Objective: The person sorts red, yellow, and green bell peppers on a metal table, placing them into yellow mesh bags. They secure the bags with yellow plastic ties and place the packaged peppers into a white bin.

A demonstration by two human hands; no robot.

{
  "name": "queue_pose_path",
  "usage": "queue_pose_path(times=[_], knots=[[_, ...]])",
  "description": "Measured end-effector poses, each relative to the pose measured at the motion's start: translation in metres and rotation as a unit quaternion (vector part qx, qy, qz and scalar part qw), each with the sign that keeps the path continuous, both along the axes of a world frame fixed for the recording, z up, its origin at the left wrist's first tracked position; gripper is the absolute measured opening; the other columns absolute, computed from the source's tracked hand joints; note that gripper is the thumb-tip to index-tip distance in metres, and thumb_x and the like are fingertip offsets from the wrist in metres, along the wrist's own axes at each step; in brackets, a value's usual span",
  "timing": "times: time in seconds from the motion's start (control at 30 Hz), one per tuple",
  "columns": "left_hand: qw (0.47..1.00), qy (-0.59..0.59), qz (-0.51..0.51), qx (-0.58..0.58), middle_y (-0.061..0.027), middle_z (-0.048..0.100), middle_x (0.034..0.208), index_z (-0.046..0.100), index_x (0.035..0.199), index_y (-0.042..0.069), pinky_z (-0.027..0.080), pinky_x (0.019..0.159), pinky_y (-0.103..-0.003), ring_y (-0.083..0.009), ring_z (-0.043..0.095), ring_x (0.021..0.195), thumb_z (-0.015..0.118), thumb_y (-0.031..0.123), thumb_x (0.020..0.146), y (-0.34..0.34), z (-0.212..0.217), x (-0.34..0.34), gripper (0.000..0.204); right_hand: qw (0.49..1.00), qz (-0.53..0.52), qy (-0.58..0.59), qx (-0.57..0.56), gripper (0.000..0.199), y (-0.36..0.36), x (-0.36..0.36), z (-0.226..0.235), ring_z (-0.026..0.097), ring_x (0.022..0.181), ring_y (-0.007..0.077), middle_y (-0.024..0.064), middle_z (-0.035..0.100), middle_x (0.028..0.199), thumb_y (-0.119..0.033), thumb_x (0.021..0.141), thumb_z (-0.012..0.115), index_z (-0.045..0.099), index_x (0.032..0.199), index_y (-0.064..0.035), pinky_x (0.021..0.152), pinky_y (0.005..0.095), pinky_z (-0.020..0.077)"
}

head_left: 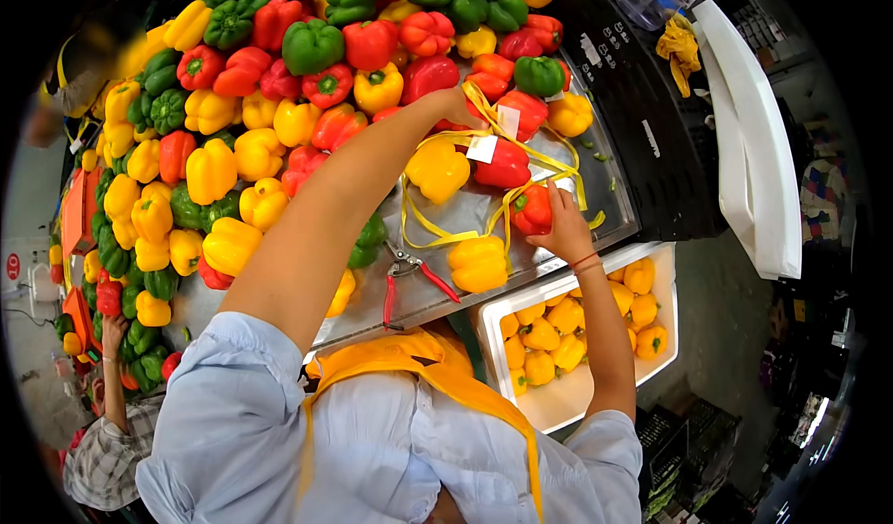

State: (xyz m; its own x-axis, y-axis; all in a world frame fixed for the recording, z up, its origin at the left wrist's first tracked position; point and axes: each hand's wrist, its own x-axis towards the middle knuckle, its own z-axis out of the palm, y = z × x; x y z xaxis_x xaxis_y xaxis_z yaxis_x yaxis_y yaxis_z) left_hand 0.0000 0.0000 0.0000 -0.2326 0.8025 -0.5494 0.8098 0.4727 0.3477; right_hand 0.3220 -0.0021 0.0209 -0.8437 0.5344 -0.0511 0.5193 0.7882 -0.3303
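The person's right hand (561,222) is cupped around a small red bell pepper (531,210), fingers curled over its right side and thumb below it, so the pepper is gripped rather than merely touched; it sits at the near right part of the bare metal display shelf (465,215), just beside a loop of yellow plastic ribbon (502,210) that trails across the shelf. The left hand (456,106) reaches far forward into the heap of peppers; its fingers are closed and bent downward against a red bell pepper (428,76) at the edge of the pile, though whether it pinches anything cannot be told, since the fingertips are hidden. A white paper tag (483,147) lies just below that hand, against another red pepper (507,163); red-handled pliers (402,282) rest on the shelf's near edge, well apart from both hands; a white foam box of yellow peppers (577,398) stands below the right forearm.
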Motion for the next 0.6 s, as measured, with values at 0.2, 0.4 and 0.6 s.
queue_pose_path(times=[0.2, 0.4, 0.6], knots=[[0.987, 0.020, 0.120, 0.107, -0.0174, 0.050, 0.110, 0.035, 0.119, 0.006, 0.042, 0.081, -0.041, -0.0324, 0.051, 0.100, 0.071, 0.039, 0.052, -0.001, 0.006, 0.028, 0.084, 0.998, -0.050, 0.038, -0.006, 0.085, 0.022, 0.015, -0.001, 0.053, 0.087, 0.0354, 0.0196, 0.048, 0.100, -0.031, 0.050, 0.076, 0.036, 0.119, -0.0018, 0.072, 0.0383, 0.0461], [0.880, 0.313, -0.053, 0.353, -0.0097, 0.044, 0.108, 0.042, 0.115, 0.025, 0.034, 0.078, -0.048, -0.0331, 0.041, 0.100, 0.065, 0.018, 0.063, -0.025, 0.082, 0.045, 0.058, 0.866, -0.203, 0.206, -0.409, 0.053, 0.051, 0.047, 0.010, 0.054, 0.087, 0.0247, 0.0098, 0.054, 0.104, -0.030, 0.070, 0.066, 0.045, 0.113, -0.0072, 0.072, 0.0393, 0.0457], [0.828, -0.396, 0.232, 0.323, -0.0112, 0.047, 0.116, 0.040, 0.117, 0.007, 0.043, 0.081, -0.044, -0.0244, 0.046, 0.106, 0.072, 0.028, 0.063, -0.112, 0.132, -0.012, 0.067, 0.552, -0.136, 0.391, -0.724, 0.060, 0.037, 0.009, 0.030, 0.044, 0.107, 0.0226, 0.0022, 0.045, 0.120, -0.044, 0.073, 0.060, 0.039, 0.121, -0.0154, 0.078, 0.0437, 0.0424]])
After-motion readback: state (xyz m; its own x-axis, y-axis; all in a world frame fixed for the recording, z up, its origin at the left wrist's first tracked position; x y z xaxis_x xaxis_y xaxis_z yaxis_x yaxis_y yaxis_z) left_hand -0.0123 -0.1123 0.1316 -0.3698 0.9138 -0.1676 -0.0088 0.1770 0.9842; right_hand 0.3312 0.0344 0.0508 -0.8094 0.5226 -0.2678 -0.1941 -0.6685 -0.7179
